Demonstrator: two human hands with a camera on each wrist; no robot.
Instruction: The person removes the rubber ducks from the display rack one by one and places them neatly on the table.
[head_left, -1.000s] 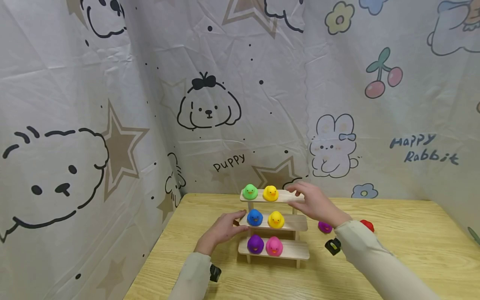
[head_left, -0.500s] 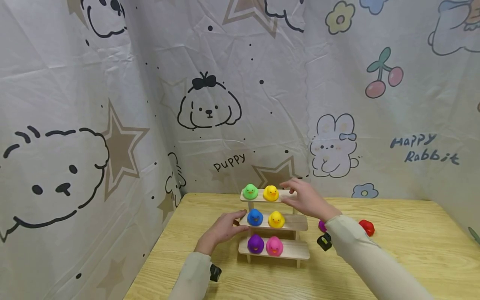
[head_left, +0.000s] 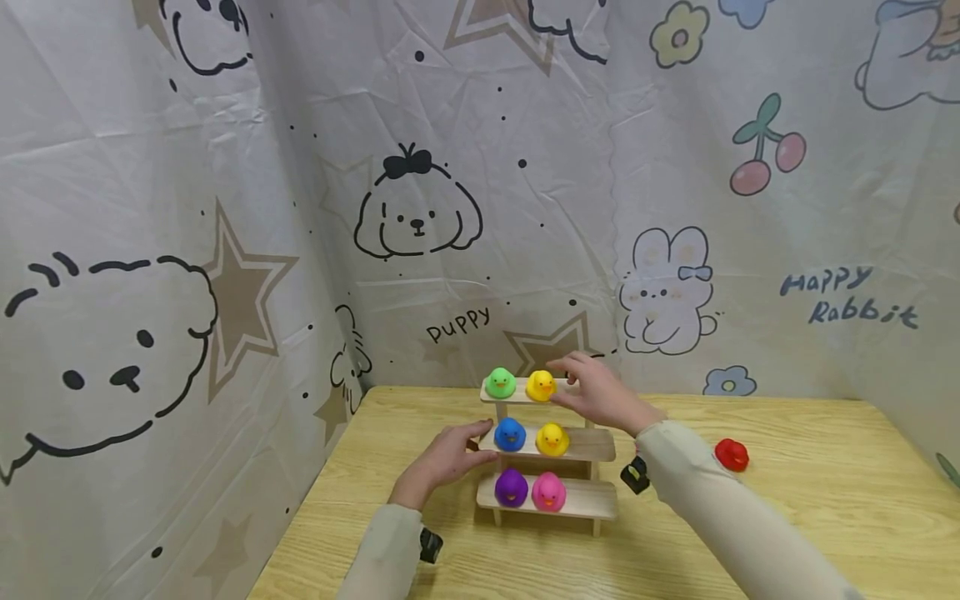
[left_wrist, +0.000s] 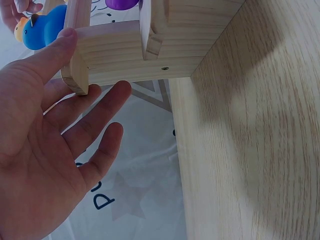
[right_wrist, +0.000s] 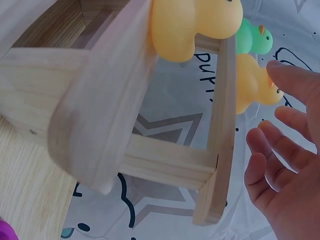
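A three-tier wooden display stand [head_left: 592, 446] holds toy ducks in pairs. Green [head_left: 500, 383] and yellow [head_left: 541, 385] ducks sit on top. The middle shelf carries a blue duck [head_left: 510, 435] and another yellow duck [head_left: 552, 439]; on the lowest are a purple duck [head_left: 512, 488] and a pink duck [head_left: 549, 492]. My left hand [left_wrist: 55, 125] grips the left end of the middle shelf, thumb on its edge and other fingers spread. At the top yellow duck's right side is my right hand [head_left: 600, 392], fingers parted around it; contact is unclear in the right wrist view.
A red duck [head_left: 732, 455] lies on the wooden table [head_left: 825, 500] to the right. Part of a magenta thing [right_wrist: 7, 231] shows in the right wrist view's lower left corner. A printed curtain [head_left: 480, 208] hangs behind the table.
My right hand has moved left along the top shelf to the yellow duck. Its sleeve now uncovers the red duck and covers the magenta thing. My left hand has stayed put.
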